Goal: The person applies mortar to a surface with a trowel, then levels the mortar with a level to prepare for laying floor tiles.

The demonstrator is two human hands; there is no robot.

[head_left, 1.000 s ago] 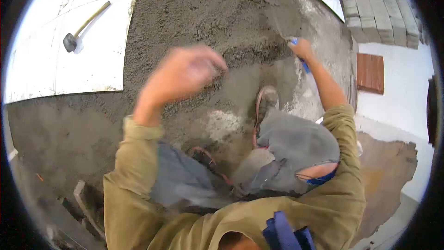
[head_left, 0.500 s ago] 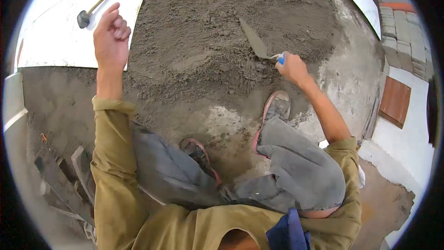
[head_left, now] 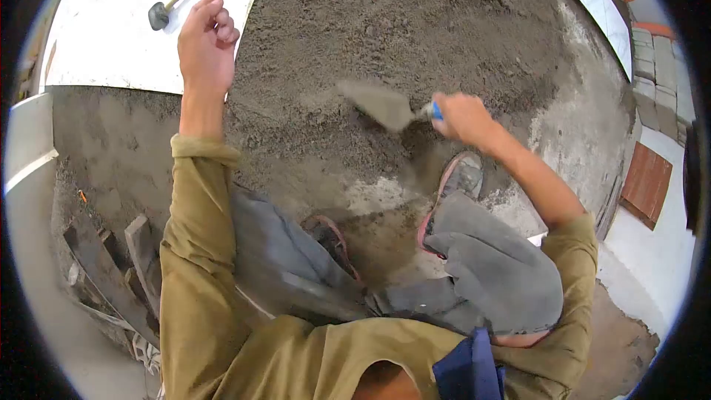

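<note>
My right hand (head_left: 465, 120) grips the blue handle of a pointed trowel (head_left: 381, 106), whose blade is blurred and lies low over the mortar bed (head_left: 400, 30). The blade points to the left. My left hand (head_left: 207, 41) is over the edge of a white tile (head_left: 104, 52), its fingers curled in loosely and nothing seen in them. Just beyond it on the tile lies a mallet (head_left: 178, 1) with a black head and a wooden handle.
My shoes (head_left: 463, 178) are on the floor at the mortar's near edge. Broken wood pieces (head_left: 111, 267) lie at lower left. Stacked grey blocks (head_left: 655, 81) and a reddish-brown board (head_left: 646, 185) stand on the right. Another white tile (head_left: 592, 0) lies at upper right.
The trowel has swung left and its blade has turned flatter, toward my feet. The whole view has shifted, so things appear farther right. My left hand stays by the tile edge.
</note>
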